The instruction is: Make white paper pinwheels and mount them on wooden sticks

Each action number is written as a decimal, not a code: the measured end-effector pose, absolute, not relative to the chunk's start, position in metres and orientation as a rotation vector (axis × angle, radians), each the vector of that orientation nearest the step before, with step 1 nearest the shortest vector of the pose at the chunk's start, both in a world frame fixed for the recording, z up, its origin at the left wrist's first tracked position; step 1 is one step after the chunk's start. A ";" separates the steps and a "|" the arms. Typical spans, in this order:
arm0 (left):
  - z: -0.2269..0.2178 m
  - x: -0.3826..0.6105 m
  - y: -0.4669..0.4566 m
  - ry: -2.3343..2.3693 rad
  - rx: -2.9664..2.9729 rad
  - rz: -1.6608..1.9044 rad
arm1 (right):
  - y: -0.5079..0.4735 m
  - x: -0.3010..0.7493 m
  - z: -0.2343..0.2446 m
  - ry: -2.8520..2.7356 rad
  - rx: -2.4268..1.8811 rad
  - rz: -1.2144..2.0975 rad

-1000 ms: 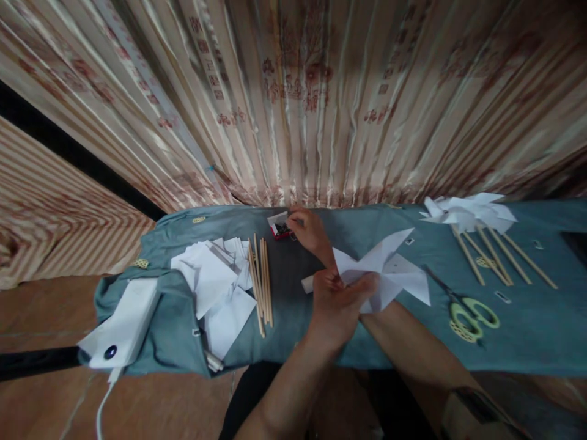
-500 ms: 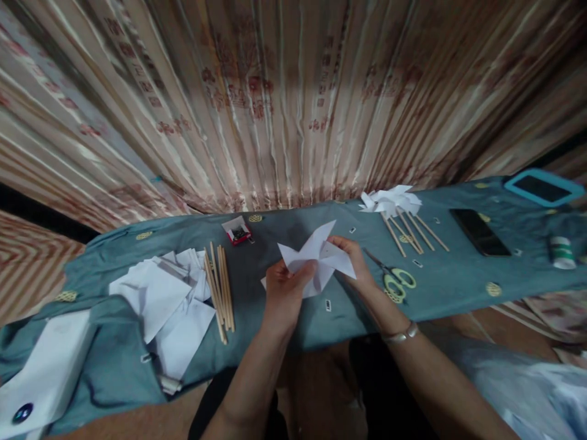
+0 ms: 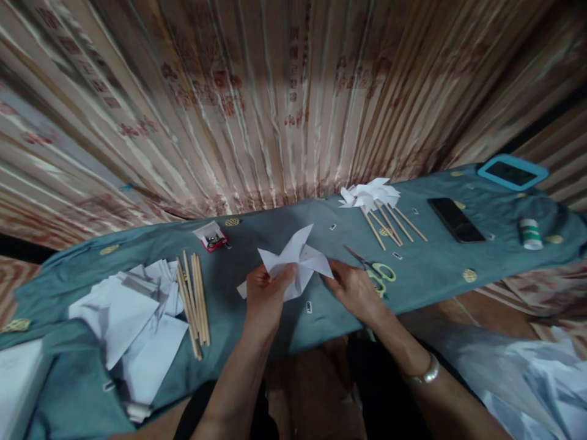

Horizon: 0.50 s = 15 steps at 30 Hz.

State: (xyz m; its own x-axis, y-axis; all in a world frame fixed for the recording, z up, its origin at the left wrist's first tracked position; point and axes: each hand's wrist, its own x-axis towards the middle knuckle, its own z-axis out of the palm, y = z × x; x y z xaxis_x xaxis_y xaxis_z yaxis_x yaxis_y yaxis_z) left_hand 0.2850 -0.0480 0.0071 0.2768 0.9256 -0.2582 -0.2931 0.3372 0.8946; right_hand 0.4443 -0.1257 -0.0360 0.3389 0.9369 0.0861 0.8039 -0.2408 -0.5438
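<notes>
Two grips on one paper pinwheel [image 3: 297,260], held just above the bench [image 3: 435,272] near its front middle. Left hand [image 3: 267,294] pinches the lower-left blade, thumb on top; right hand [image 3: 355,291] closes its fingertips on the right blade's edge. Sticks [image 3: 195,302] and loose paper [image 3: 131,318] lie well to the left, scissors [image 3: 376,274] just beside the right hand.

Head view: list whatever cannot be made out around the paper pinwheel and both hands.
All in the head view.
paper pinwheel: lower edge hidden behind the left hand, which pinches it.
right hand: fingertips under the paper, grip hidden.
scissors: handles partly covered by the right hand.
red box: contents too small, dark.
white box: cut off by the left edge.
</notes>
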 end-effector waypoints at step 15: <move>0.000 0.295 -0.052 0.940 0.889 0.908 | -0.122 0.439 -0.055 -1.902 -2.170 -0.094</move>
